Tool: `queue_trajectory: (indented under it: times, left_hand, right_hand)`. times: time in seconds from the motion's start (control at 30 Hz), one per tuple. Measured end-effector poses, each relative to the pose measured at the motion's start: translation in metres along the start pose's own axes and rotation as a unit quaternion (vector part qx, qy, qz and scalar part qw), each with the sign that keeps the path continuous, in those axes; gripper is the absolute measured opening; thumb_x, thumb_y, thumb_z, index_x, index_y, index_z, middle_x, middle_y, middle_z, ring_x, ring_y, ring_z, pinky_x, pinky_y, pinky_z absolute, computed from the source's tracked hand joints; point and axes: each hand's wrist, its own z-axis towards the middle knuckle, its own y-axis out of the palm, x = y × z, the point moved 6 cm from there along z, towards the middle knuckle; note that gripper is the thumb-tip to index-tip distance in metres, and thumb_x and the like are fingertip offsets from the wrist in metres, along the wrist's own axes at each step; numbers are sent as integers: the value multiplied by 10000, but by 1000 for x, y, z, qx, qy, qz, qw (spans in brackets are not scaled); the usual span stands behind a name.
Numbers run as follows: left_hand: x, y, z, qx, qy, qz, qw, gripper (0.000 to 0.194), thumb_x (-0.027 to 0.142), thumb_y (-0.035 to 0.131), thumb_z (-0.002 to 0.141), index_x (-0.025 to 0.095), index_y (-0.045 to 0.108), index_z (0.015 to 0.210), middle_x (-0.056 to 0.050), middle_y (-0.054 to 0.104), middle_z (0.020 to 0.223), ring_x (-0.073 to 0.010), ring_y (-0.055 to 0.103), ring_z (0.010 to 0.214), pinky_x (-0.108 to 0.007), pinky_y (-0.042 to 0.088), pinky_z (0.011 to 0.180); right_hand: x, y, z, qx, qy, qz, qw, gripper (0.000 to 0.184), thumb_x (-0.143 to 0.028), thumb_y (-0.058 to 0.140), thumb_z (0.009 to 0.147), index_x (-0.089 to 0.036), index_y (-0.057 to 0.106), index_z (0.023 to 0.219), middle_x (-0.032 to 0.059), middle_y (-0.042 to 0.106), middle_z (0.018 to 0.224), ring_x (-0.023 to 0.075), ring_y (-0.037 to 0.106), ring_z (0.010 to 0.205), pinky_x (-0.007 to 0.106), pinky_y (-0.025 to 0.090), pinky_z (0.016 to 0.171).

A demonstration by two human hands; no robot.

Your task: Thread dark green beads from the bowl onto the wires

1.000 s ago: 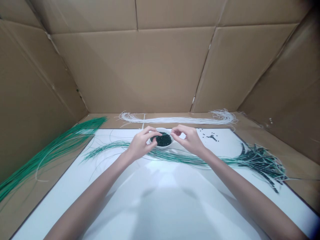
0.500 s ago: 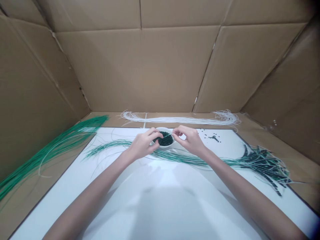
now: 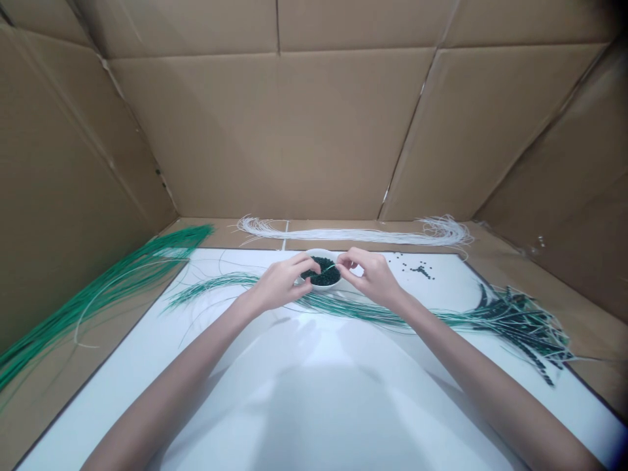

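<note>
A small white bowl [image 3: 321, 288] full of dark green beads [image 3: 326, 277] sits between my hands. My left hand [image 3: 279, 281] reaches over its left side, with the curled fingertips at the beads. Its thumb is near the rim, apart from the forefinger; whether a bead is between the other fingers is hidden. My right hand [image 3: 370, 271] is closed in a pinch at the bowl's right rim. It grips a thin pale strand [image 3: 330, 267] that slants leftward over the beads. Below both hands a bundle of green strands [image 3: 353, 307] runs across the white board.
At right, the bundle ends in dark beaded lengths [image 3: 524, 320]. Loose beads [image 3: 420, 269] lie behind my right hand. White strands [image 3: 333, 235] lie along the back, and more green strands [image 3: 122, 281] at left. Cardboard walls [image 3: 275, 131] enclose the white board [image 3: 122, 386].
My left thumb and forefinger have shifted slightly at the bowl. The strand in my right hand is a little changed in angle. Everything else stays in place.
</note>
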Motion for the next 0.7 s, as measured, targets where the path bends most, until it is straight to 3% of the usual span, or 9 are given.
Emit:
queue_trajectory:
  times: [0.5,0.7]
  left_hand:
    - [-3,2,-1,-18,-15,-18,1000,241,127,427,715,218,491,929,6,536,922,-100,496,685,-204,383,644]
    - [-10,6,0,0,-22,-42,999,129,302,507,754,199,507,833,14,532,827,-89,449,633,-184,352,581]
  right_hand:
    - [2,7,-1,-18,9,-1,1000,100,-182,468,772,-166,543,707,9,559,631,102,492,566,211,388,546]
    - [4,17,-4,-35,14,9,999,107,-178,462,771,-167,541,700,11,567,639,106,487,570,218,389,569]
